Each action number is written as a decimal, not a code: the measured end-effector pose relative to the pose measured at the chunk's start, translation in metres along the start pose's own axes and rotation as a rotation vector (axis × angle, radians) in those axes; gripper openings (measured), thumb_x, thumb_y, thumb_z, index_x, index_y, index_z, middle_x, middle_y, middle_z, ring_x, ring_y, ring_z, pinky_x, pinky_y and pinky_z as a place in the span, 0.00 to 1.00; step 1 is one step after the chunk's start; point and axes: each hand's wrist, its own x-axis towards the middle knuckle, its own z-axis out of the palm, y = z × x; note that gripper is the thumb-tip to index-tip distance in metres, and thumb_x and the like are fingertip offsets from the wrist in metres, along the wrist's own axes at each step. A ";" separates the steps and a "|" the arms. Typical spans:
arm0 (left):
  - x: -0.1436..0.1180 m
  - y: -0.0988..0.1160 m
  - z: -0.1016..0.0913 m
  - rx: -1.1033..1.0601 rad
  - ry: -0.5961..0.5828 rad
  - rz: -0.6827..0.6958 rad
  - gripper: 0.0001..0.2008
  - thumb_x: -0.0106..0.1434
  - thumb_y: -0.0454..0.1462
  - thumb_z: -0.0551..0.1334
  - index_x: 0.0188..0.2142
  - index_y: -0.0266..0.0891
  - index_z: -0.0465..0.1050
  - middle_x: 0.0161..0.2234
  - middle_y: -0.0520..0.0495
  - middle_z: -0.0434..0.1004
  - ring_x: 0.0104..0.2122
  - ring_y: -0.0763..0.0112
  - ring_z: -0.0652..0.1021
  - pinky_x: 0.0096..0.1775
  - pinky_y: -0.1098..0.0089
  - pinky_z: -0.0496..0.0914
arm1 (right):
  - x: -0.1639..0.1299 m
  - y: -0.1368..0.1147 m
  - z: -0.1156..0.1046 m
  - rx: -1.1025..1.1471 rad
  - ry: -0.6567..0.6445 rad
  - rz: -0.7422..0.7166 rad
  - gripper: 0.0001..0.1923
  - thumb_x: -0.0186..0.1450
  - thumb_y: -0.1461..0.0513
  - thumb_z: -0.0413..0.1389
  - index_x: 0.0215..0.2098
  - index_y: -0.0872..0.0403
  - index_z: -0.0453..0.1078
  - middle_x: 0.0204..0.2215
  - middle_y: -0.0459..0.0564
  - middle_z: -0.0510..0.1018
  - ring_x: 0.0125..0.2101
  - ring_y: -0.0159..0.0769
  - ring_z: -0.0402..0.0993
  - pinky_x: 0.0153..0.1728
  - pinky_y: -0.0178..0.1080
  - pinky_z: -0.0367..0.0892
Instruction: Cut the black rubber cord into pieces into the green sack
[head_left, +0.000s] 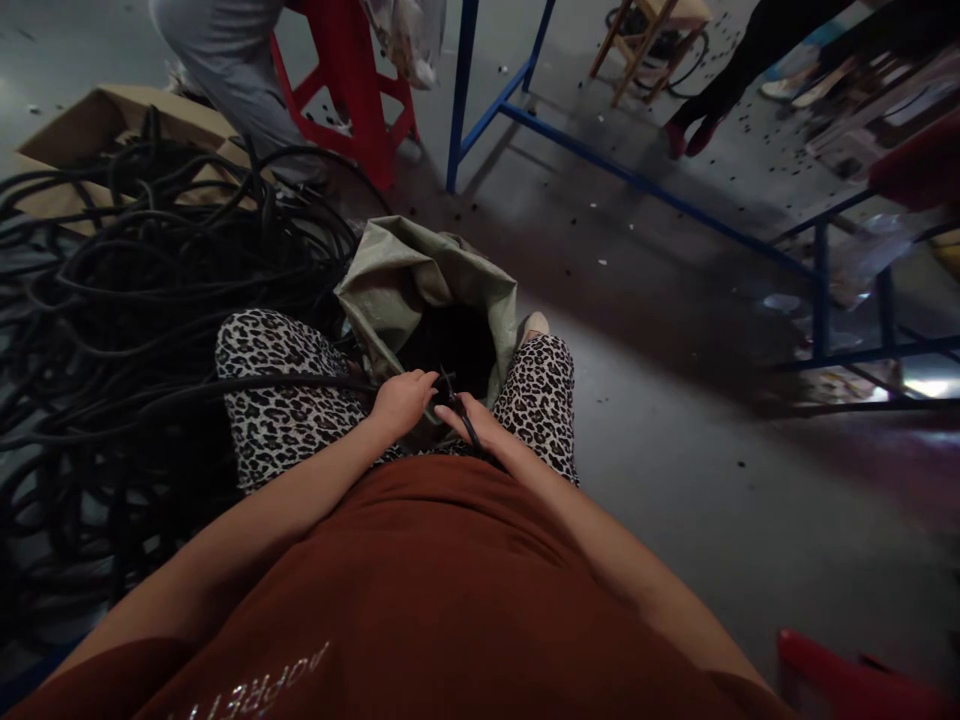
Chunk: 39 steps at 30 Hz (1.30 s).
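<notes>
Feeding the black cable (300,383) goes best if the left hand (401,402) stays curled around it just behind the sack (420,290) while the right hand (472,420), fingers closed on a thin dark tool, works at the sack's mouth.

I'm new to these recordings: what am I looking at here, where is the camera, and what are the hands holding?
There is no machine here. The single picture comes from a camera worn on a seated person's head, looking down at their own lap. The left hand grips a thick black cable that runs across the knee from a large tangled cable pile on the floor. The right hand pinches a thinner black piece; its exact kind is unclear. Between the knees stands an open greenish sack. Other people's legs and a red stool show behind.
</notes>
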 end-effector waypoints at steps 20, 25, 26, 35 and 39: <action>0.006 0.001 0.010 -0.048 -0.024 -0.054 0.16 0.65 0.41 0.51 0.49 0.42 0.68 0.40 0.43 0.74 0.40 0.64 0.74 0.37 0.69 0.65 | 0.007 -0.004 0.006 -0.104 0.071 0.086 0.16 0.65 0.50 0.52 0.34 0.55 0.70 0.27 0.52 0.77 0.30 0.40 0.73 0.30 0.35 0.64; 0.008 -0.001 0.013 -0.053 -0.063 -0.085 0.16 0.65 0.41 0.52 0.49 0.43 0.68 0.40 0.44 0.74 0.41 0.65 0.74 0.37 0.70 0.65 | 0.010 0.000 0.010 -0.170 0.093 0.052 0.15 0.65 0.52 0.53 0.31 0.55 0.72 0.28 0.53 0.77 0.31 0.42 0.75 0.30 0.35 0.64; 0.008 -0.001 0.013 -0.053 -0.072 -0.086 0.16 0.65 0.41 0.52 0.49 0.43 0.68 0.40 0.44 0.74 0.41 0.65 0.75 0.37 0.70 0.65 | 0.009 0.001 0.010 -0.169 0.092 0.048 0.16 0.65 0.52 0.53 0.30 0.55 0.72 0.27 0.53 0.77 0.31 0.42 0.75 0.30 0.35 0.64; 0.008 -0.003 0.014 -0.025 -0.122 -0.087 0.16 0.64 0.41 0.52 0.49 0.43 0.69 0.39 0.44 0.75 0.39 0.65 0.76 0.35 0.70 0.66 | 0.000 -0.009 0.000 -0.017 0.018 0.098 0.21 0.63 0.46 0.54 0.27 0.55 0.69 0.17 0.49 0.71 0.16 0.36 0.70 0.19 0.34 0.62; 0.009 -0.005 0.016 -0.071 -0.113 -0.086 0.15 0.64 0.40 0.53 0.49 0.42 0.69 0.41 0.43 0.75 0.41 0.65 0.75 0.39 0.69 0.66 | -0.001 -0.011 -0.002 0.072 0.029 0.129 0.23 0.62 0.44 0.53 0.28 0.56 0.68 0.16 0.47 0.69 0.12 0.31 0.65 0.14 0.32 0.59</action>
